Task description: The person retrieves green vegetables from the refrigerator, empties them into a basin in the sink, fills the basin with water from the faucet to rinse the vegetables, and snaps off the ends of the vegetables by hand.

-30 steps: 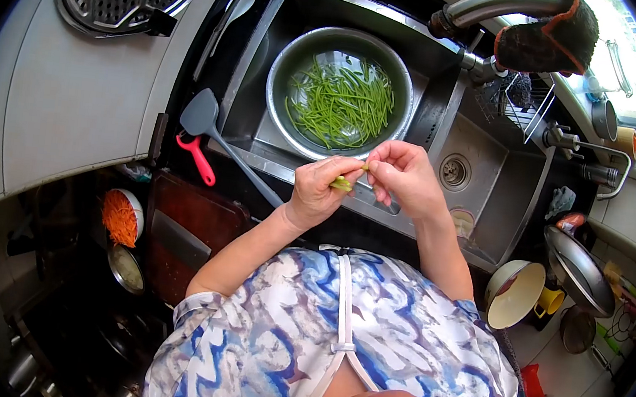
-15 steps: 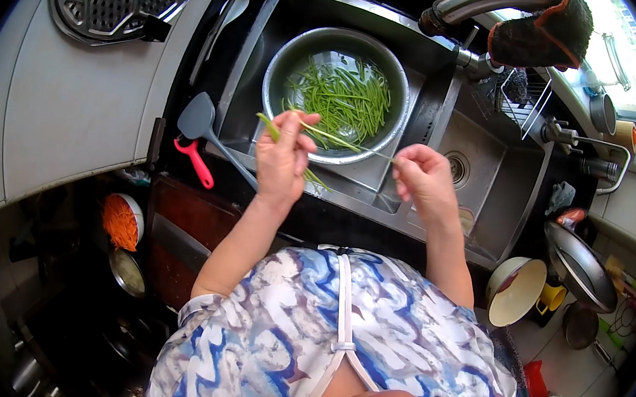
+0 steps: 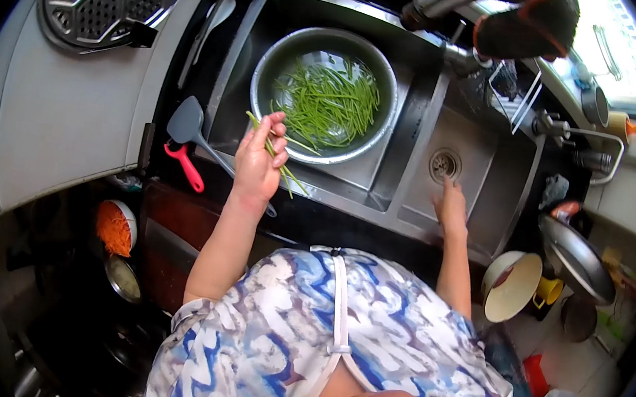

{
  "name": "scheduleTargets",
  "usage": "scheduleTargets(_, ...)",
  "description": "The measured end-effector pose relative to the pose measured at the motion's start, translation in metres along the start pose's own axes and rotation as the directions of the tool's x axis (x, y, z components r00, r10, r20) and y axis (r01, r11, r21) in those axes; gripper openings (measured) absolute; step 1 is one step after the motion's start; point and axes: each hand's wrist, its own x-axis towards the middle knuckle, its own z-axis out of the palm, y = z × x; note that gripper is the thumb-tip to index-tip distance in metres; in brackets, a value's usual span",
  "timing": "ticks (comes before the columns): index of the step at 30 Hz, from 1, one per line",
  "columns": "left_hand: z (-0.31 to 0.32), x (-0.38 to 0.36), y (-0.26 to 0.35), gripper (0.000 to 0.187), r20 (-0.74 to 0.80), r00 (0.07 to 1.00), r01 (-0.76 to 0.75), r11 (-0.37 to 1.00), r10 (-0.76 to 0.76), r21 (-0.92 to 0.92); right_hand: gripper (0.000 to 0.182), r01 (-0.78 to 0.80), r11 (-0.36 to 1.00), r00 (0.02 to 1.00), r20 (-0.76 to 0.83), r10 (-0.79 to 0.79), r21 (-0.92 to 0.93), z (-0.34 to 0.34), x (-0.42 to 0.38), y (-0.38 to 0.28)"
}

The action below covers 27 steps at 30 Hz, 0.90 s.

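Right hand (image 3: 452, 206) now reaching farther right, into the basin (image 3: 480, 153), fingers pointing toward the drain (image 3: 443, 165); cannot tell their spread or hold. Left hand (image 3: 260, 163) curling loosely round a few stems (image 3: 288, 174) by the bowl's (image 3: 394, 107) near-left rim, probably keeping them together. Greens (image 3: 335, 109) lying inside, walls likely containing them.

The window (image 3: 633, 65) is bright with daylight, the tiled floor (image 3: 578, 365) pale

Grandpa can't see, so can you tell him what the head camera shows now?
A person's left hand holds green stems near a bowl of more stems in a sink. The right hand is by the drain.
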Motion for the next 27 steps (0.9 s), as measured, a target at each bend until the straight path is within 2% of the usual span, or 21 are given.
scheduleTargets(1, -0.005, 0.000, 0.000, 0.023, 0.045, 0.999, 0.016, 1.000, -0.016, 0.005, 0.024, -0.160, 0.959, 0.986, -0.003, 0.165, 0.233, -0.013, -0.012, -0.045)
scheduleTargets(3, 0.003, -0.004, 0.001, 0.024, -0.057, 0.998, -0.022, 0.996, 0.028, 0.091, 0.017, -0.080, 0.929, 0.991, 0.129, 0.035, 0.362, -0.017, -0.002, -0.059)
scheduleTargets(4, 0.009, -0.004, 0.000, 0.026, -0.128, 0.991, -0.033, 0.998, 0.040, 0.061, 0.012, 0.244, 0.947, 0.970, -0.045, -0.240, 0.211, -0.017, -0.004, -0.107)
scheduleTargets(5, 0.007, -0.003, -0.001, 0.026, -0.129, 0.991, -0.035, 0.998, 0.040, 0.047, 0.013, 0.349, 0.930, 0.936, -0.079, -0.342, 0.116, -0.015, -0.004, -0.136)
scheduleTargets(6, 0.003, -0.002, -0.002, 0.026, -0.065, 0.996, -0.067, 0.998, 0.068, 0.011, 0.014, 0.410, 0.904, 0.912, -0.016, -0.411, 0.120, -0.003, 0.007, -0.148)
scheduleTargets(7, -0.002, -0.001, -0.003, 0.027, -0.005, 0.995, -0.100, 0.995, 0.100, -0.025, 0.014, 0.354, 0.926, 0.924, 0.107, -0.368, 0.127, 0.005, 0.015, -0.172)
scheduleTargets(8, -0.002, -0.001, -0.002, 0.028, -0.062, 0.992, -0.106, 0.994, 0.106, -0.006, 0.014, 0.479, 0.868, 0.862, 0.116, -0.493, 0.128, 0.026, 0.033, -0.181)
scheduleTargets(9, -0.005, -0.002, 0.002, 0.028, -0.070, 0.992, -0.108, 0.994, 0.107, -0.013, 0.014, 0.462, 0.877, 0.862, 0.166, -0.480, 0.134, 0.048, 0.050, -0.188)
scheduleTargets(10, -0.009, -0.004, 0.006, 0.028, -0.088, 0.992, -0.089, 0.995, 0.092, 0.042, 0.015, 0.583, 0.808, 0.796, 0.140, -0.588, 0.080, 0.069, 0.070, -0.194)
scheduleTargets(11, -0.011, -0.005, 0.010, 0.027, -0.107, 0.991, -0.070, 0.993, 0.080, 0.096, 0.017, 0.623, 0.783, 0.770, 0.171, -0.614, 0.005, 0.090, 0.091, -0.195)
scheduleTargets(15, -0.017, -0.005, 0.020, 0.023, -0.172, 0.984, -0.030, 0.991, 0.053, 0.131, 0.015, 0.651, 0.748, 0.759, 0.127, -0.639, -0.126, 0.165, 0.146, -0.210)
scheduleTargets(17, -0.020, -0.006, 0.023, 0.023, -0.194, 0.980, -0.030, 0.993, 0.053, 0.118, 0.013, 0.627, 0.774, 0.774, 0.187, -0.605, -0.087, 0.190, 0.144, -0.226)
scheduleTargets(18, -0.023, -0.005, 0.023, 0.023, -0.184, 0.982, -0.026, 0.995, 0.044, 0.101, 0.012, 0.691, 0.723, 0.711, 0.197, -0.675, -0.020, 0.211, 0.149, -0.222)
scheduleTargets(19, -0.025, -0.005, 0.023, 0.023, -0.173, 0.984, -0.019, 0.996, 0.033, 0.083, 0.013, 0.661, 0.747, 0.716, 0.234, -0.657, 0.076, 0.230, 0.150, -0.222)
scheduleTargets(21, -0.027, -0.005, 0.020, 0.023, -0.180, 0.983, -0.026, 0.998, 0.035, 0.051, 0.016, 0.566, 0.822, 0.803, 0.271, -0.531, -0.067, 0.250, 0.147, -0.222)
scheduleTargets(22, -0.029, -0.006, 0.018, 0.023, -0.172, 0.984, -0.027, 0.999, 0.034, 0.041, 0.016, 0.570, 0.819, 0.798, 0.284, -0.531, -0.071, 0.252, 0.144, -0.224)
scheduleTargets(24, -0.030, -0.010, 0.017, 0.022, -0.164, 0.986, -0.033, 0.999, 0.035, 0.019, 0.019, 0.432, 0.840, 0.902, 0.182, -0.392, -0.328, 0.256, 0.139, -0.229)
scheduleTargets(25, -0.032, -0.011, 0.016, 0.022, -0.169, 0.985, -0.036, 0.999, 0.038, 0.016, 0.019, 0.437, 0.838, 0.899, 0.188, -0.396, -0.328, 0.257, 0.137, -0.231)
scheduleTargets(27, -0.036, -0.011, 0.014, 0.022, -0.145, 0.989, -0.043, 0.999, 0.043, 0.006, 0.021, 0.328, 0.920, 0.941, 0.163, -0.298, -0.215, 0.253, 0.138, -0.230)
